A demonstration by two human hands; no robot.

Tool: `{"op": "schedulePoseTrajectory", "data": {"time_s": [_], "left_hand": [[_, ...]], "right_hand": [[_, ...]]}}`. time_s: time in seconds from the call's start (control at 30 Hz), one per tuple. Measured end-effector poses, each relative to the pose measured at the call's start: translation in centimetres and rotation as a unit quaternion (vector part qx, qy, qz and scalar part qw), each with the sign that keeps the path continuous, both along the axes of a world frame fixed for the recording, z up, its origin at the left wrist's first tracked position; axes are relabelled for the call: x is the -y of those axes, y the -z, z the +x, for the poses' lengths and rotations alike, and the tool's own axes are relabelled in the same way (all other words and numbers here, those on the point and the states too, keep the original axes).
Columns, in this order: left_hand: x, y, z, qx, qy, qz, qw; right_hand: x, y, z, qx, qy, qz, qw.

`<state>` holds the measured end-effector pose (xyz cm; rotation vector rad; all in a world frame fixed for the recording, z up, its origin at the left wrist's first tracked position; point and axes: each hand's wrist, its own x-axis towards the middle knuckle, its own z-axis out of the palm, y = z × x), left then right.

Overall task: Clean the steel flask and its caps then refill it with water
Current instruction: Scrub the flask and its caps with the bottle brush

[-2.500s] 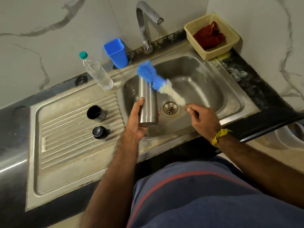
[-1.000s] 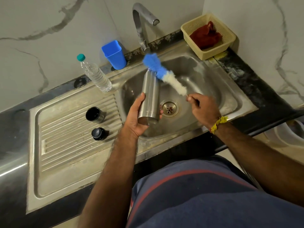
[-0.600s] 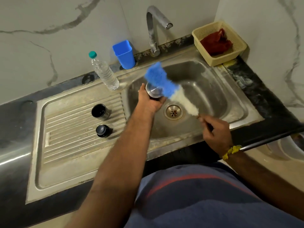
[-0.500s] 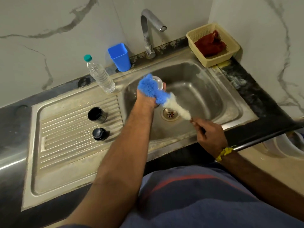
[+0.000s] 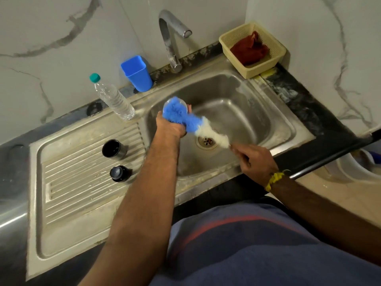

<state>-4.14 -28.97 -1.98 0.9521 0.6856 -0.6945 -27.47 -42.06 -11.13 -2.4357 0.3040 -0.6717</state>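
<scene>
My left hand [image 5: 171, 126]: fingers wrapped around the cylindrical steel flask [image 5: 179, 101], over the steel sink basin [image 5: 257, 112].
My right hand [image 5: 254, 162]: closed on the blue-and-white fluffy bottle brush [image 5: 186, 118], tip at the flask's mouth.

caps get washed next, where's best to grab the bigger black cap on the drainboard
Take the larger cap by its round side wall, coming straight down from above with fingers spread across opposite sides. It stands upright on the ribbed drainboard with its dark face up, so the wall is the only graspable part. The smaller cap sits apart nearer the person, so the sides look free.
</scene>
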Motion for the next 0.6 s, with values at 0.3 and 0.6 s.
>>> {"op": "schedulePoseTrajectory", "data": {"time_s": [0.3, 0.6], "left_hand": [[1.2, -0.8, -1.3, 0.013, 0.021, -0.034, 0.999], [1.4, -0.6, -2.6, 0.007, 0.029, -0.034, 0.999]], "right_hand": [[0.5, -0.1, -0.1, -0.002, -0.005, 0.003, 1.0], [-0.6, -0.4, -0.2, -0.008, 0.025, 0.021, 0.999]]}}
